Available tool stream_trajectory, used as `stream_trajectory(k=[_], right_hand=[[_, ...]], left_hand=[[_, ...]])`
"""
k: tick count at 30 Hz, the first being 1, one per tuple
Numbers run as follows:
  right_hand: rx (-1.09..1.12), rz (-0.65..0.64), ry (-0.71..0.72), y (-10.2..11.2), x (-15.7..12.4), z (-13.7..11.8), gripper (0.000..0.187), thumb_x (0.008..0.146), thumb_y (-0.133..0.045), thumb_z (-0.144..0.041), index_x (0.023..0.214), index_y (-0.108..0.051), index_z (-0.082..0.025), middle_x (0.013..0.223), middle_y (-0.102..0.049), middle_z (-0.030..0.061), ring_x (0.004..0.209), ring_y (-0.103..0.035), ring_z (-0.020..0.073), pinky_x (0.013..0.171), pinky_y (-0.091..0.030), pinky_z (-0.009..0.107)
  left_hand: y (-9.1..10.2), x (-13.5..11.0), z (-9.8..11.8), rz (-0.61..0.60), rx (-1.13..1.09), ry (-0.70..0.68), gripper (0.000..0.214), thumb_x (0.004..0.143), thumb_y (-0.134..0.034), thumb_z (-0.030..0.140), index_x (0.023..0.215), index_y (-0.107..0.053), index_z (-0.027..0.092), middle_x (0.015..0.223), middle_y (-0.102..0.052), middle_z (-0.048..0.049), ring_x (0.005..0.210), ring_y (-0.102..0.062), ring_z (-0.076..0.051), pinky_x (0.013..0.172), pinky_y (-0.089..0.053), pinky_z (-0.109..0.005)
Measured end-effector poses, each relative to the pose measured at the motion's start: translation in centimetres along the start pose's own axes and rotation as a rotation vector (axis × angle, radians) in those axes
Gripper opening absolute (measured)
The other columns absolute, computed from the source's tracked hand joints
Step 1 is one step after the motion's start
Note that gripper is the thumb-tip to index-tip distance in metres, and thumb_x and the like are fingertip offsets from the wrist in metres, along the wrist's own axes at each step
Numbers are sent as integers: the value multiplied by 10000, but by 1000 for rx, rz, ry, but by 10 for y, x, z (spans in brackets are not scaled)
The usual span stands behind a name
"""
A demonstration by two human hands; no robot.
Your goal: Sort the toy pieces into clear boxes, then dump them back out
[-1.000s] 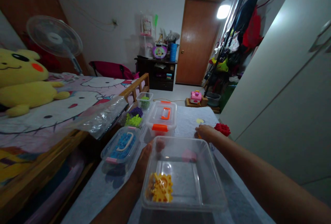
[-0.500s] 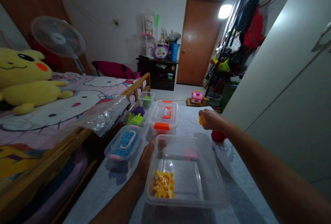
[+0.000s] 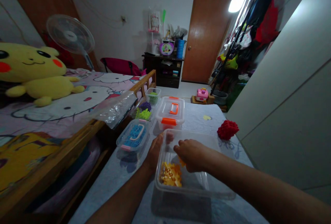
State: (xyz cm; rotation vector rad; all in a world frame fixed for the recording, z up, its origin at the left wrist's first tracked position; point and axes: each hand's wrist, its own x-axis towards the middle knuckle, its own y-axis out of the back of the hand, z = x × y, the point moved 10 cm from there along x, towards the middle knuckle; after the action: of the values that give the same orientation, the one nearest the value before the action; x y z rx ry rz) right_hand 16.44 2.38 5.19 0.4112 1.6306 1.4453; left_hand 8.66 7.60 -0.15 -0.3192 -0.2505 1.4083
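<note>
Just left of our left grip (image 3: 154, 151) we see a clear lidded plastic case of blue pieces with a white handle (image 3: 133, 136); beyond it lies a lime-green bumpy plastic piece (image 3: 143, 114). That grip is bent round the far left corner of a large open clear plastic box (image 3: 196, 183), holding it. Beyond the grip stands a clear box with orange latches (image 3: 170, 111). A heap of yellow toothed plastic pieces (image 3: 171, 175) lies inside, below and left of our right grip (image 3: 190, 154), which pinches another yellow plastic piece (image 3: 181, 162) within the box. Right of and beyond this grip, a red bumpy cluster (image 3: 228, 129) rests on the cloth-covered surface (image 3: 199, 112).
</note>
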Motion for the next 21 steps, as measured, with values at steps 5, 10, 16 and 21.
stream_trajectory(k=[5, 10, 16, 21], right_hand=[[-21, -57, -87, -21, 15, 4, 304, 761, -685, -240, 1039, -680, -117, 1010, -715, 202, 884, -722, 316, 732, -581, 406], [-7, -19, -101, -26, 18, -1, 332, 788, -670, -253, 1092, -662, -119, 1028, -709, 201, 909, -718, 310, 756, -572, 405], [55, 70, -22, -15, 10, 0, 442, 769, -670, -263, 1183, -591, -127, 1058, -687, 173, 945, -691, 310, 809, -553, 416], [218, 107, 9, 20, -22, 13, 569, 748, -670, -163, 1289, -508, -101, 1191, -637, 192, 1074, -636, 301, 884, -512, 390]], left_hand=[[-2, 2, -2, -39, 21, -19, 602, 718, -594, 744, 896, -750, 191, 916, -731, -94, 897, -635, -265, 854, -484, -376], [-5, 0, 1, -55, 10, -8, 606, 698, -624, 737, 907, -750, 183, 918, -725, -97, 914, -632, -269, 871, -472, -380], [-6, -1, -3, -73, -29, 14, 593, 730, -609, 717, 926, -733, 171, 918, -706, -89, 910, -616, -257, 856, -463, -365], [-8, -1, -5, -90, -68, 20, 566, 730, -629, 700, 916, -730, 175, 930, -695, -86, 911, -605, -254, 862, -464, -358]])
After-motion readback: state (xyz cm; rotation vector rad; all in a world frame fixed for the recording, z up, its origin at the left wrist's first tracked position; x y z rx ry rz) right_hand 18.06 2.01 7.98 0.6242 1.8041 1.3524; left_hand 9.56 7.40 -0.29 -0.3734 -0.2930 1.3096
